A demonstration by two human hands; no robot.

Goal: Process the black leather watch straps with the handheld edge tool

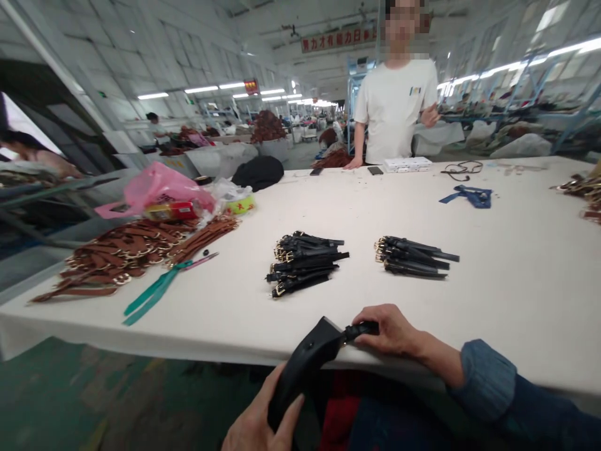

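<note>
Head view: black strap (300, 369), wide end curving down past the front edge of the tabletop (516, 300), narrow end lying over that edge. Right hand (394, 332) pinches the narrow end, its grip closed between thumb and fingers, wrist turned in and forearm low, blue denim cuff (488, 381) just beyond. Left hand (256, 423) sits below the edge, grip closed around the wide end, fingers partly behind the strap.

Risk, as judged: the narrow end is held by a small pinch, so a sharp pull could slip it free; the wide end would then swing and could drop to the green floor (56, 388). Strap rubbing the edge could also scuff.

Nearest, two bundles of black buckled straps (303, 263) (413, 257), well apart, within reach of a careless elbow. Further left, brown straps (126, 254) and a teal strip (153, 294). Across the tabletop, a person in a white T-shirt (394, 106) leans on one hand (353, 163)
</note>
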